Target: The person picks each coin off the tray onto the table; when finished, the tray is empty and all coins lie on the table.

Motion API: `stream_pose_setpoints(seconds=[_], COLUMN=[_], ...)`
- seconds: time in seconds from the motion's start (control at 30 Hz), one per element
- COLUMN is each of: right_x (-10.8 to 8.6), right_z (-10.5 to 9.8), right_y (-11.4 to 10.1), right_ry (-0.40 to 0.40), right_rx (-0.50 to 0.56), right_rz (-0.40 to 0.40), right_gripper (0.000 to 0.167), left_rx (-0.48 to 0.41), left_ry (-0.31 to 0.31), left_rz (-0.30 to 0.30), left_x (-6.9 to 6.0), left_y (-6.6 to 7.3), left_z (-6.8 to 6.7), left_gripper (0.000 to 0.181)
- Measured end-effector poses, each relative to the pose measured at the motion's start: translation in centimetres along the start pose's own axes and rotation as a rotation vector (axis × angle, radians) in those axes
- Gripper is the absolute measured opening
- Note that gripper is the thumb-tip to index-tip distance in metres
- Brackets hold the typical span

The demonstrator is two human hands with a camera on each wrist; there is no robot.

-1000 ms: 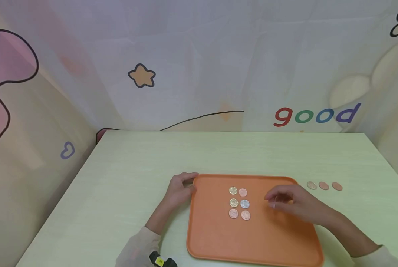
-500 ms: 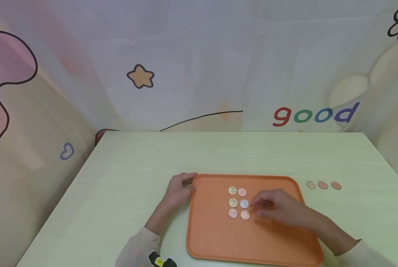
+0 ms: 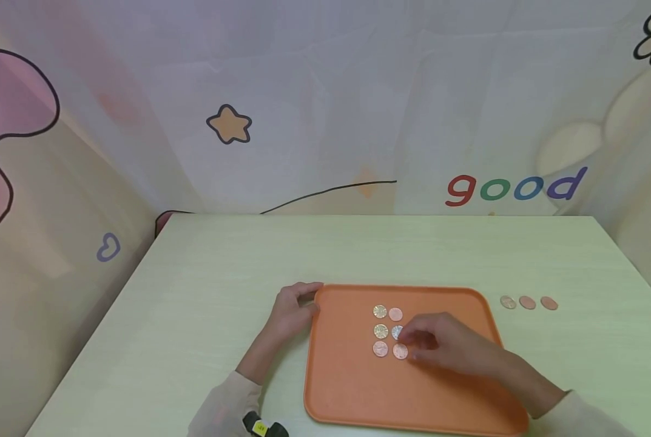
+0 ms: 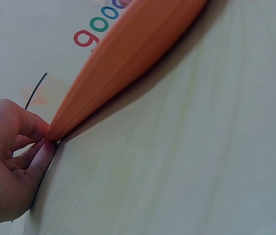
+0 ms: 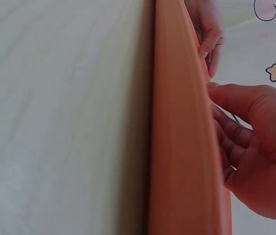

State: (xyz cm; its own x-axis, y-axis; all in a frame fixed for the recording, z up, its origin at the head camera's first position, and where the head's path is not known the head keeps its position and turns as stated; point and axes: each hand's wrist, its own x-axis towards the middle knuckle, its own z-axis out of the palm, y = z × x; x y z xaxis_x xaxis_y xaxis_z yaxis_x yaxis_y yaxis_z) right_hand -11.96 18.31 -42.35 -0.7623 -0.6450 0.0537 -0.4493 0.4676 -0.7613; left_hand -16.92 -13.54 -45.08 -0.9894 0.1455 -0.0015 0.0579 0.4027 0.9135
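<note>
One orange tray (image 3: 358,388) rests on the tabletop (image 3: 139,334), its long axis left to right; on it six coins (image 3: 380,331) form two near-to-far columns of three; three more coins (image 3: 527,302) lie in a left-to-right row beyond its right edge; the left hand (image 3: 289,312) has its fingers pinching the far left corner; the right hand (image 3: 451,343), fingers released and loosely bent, partly covers the silver coin (image 3: 395,332); contact cannot be told.
</note>
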Motion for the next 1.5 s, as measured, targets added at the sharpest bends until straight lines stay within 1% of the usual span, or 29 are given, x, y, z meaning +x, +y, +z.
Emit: stream_pose_setpoints(seconds=[0.1,0.2,0.33,0.5,0.6,0.67,0.83,0.97,1.2,1.43,1.5], right_x=[0.22,0.35,0.52,0.70,0.72,0.71,0.76,0.74,0.49,0.40,0.33], right_z=[0.26,0.36,0.50,0.67,0.68,0.66,0.74,0.82,0.74,0.74,0.75], right_y=[0.05,0.04,0.05,0.09,0.05,0.04,0.02,0.01,-0.09,-0.24,-0.25], right_ry=[0.006,0.010,0.005,-0.008,-0.010,-0.007,-0.009,-0.017,-0.027,-0.034,-0.033], right_rx=[-0.031,-0.056,-0.084,-0.101,-0.103,-0.104,-0.112,-0.126,-0.163,-0.169,-0.163], right_rz=[-0.014,-0.045,-0.049,-0.009,-0.006,-0.019,-0.013,0.015,0.025,0.088,0.077], right_gripper=[0.018,0.019,0.020,0.018,0.017,0.017,0.017,0.016,0.014,0.015,0.016], left_rx=[-0.003,-0.002,0.012,0.008,0.004,0.004,-0.002,0.001,0.008,0.012,0.013], left_ry=[0.002,0.004,0.006,0.008,0.008,0.007,0.005,0.007,0.012,0.010,0.012], left_rz=[0.000,-0.004,-0.005,-0.005,-0.010,-0.011,-0.002,0.003,-0.004,-0.006,-0.008], left_x=[-0.04,-0.05,0.03,0.00,-0.05,-0.13,-0.25,-0.12,0.02,0.03,0.03], left_y=[0.03,0.09,0.05,0.12,0.11,0.14,0.26,0.12,-0.04,-0.04,-0.03], left_z=[0.02,0.03,0.02,-0.04,-0.08,-0.12,-0.17,-0.06,0.09,0.09,0.09], left_gripper=[0.048,0.049,0.049,0.049,0.049,0.049,0.049,0.049,0.048,0.049,0.049])
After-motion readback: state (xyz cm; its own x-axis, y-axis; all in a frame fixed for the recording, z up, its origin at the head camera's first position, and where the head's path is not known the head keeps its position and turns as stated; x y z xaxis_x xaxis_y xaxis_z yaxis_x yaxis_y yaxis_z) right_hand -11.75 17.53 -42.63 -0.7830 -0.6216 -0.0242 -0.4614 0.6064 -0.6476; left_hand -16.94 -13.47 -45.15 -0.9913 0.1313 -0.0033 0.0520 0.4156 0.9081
